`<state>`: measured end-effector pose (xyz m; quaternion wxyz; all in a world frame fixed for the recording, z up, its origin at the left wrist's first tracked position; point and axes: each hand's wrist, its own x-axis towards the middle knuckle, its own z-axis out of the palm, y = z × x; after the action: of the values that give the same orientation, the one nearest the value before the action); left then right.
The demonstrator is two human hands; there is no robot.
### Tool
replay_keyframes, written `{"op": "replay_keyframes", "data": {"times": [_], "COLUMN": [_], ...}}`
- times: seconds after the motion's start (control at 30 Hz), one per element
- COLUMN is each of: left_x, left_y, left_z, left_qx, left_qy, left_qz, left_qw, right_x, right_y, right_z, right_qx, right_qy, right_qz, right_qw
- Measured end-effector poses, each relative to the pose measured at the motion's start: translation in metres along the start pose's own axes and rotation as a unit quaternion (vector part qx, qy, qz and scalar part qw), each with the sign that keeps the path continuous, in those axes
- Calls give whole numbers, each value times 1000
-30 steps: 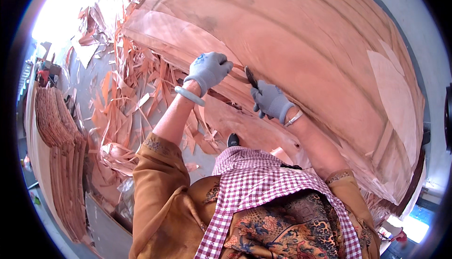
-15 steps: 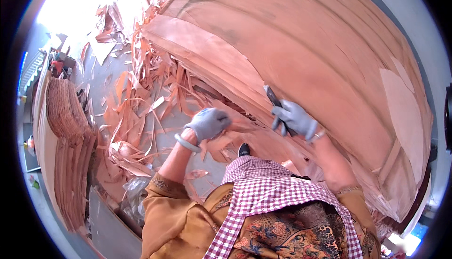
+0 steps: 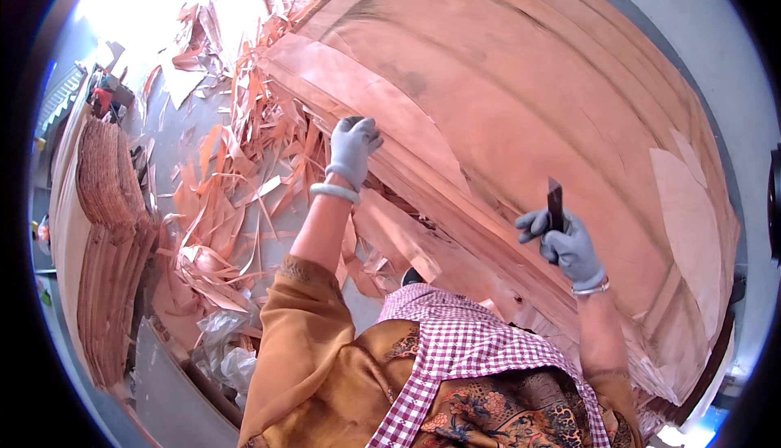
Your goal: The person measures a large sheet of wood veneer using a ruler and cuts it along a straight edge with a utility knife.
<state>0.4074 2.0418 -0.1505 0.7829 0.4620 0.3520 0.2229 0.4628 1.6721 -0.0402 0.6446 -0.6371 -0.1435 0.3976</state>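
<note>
A large stack of thin reddish-brown wood veneer sheets (image 3: 521, 106) fills the right and far side. On its near left part lies a paler veneer sheet (image 3: 366, 90) with a curved edge. My left hand (image 3: 353, 151), in a grey glove, is closed at the stack's near edge, beside the pale sheet. What its curled fingers hold, if anything, is hidden. My right hand (image 3: 572, 249), gloved alike, grips a dark knife (image 3: 555, 204) with its slanted tip pointing up and away. The knife is held over the stack, to the right of the pale sheet.
Torn veneer strips (image 3: 236, 163) litter the floor left of the stack. At the far left stands a tall pile of folded veneer (image 3: 110, 244). Near it are a grey board (image 3: 175, 391) and crumpled clear plastic (image 3: 224, 342). Another pale veneer piece (image 3: 687, 220) lies at the stack's right.
My left hand has moved up and away to the stack's near edge. My right hand has swung right and slightly nearer, with the knife now turned more upright.
</note>
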Motion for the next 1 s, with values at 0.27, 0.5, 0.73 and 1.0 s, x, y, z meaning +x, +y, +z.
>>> {"op": "replay_keyframes", "data": {"times": [0.27, 0.5, 0.73, 1.0], "left_x": [18, 18, 27, 36], "left_y": [11, -9, -37, -49], "left_z": [17, 26, 20, 22], "left_qx": [10, -36, -44, -15], "left_qy": [13, -14, -34, -23], "left_qz": [-84, -56, -80, -91], "left_qw": [996, 998, 995, 995], "right_x": [91, 202, 257, 275], "right_y": [-23, -3, 6, 27], "right_z": [14, 48, 77, 74], "right_qx": [-94, -352, -470, -614], "right_qy": [-17, 4, 12, 33], "right_qz": [13, -36, 56, 1], "right_qw": [995, 935, 881, 789]}}
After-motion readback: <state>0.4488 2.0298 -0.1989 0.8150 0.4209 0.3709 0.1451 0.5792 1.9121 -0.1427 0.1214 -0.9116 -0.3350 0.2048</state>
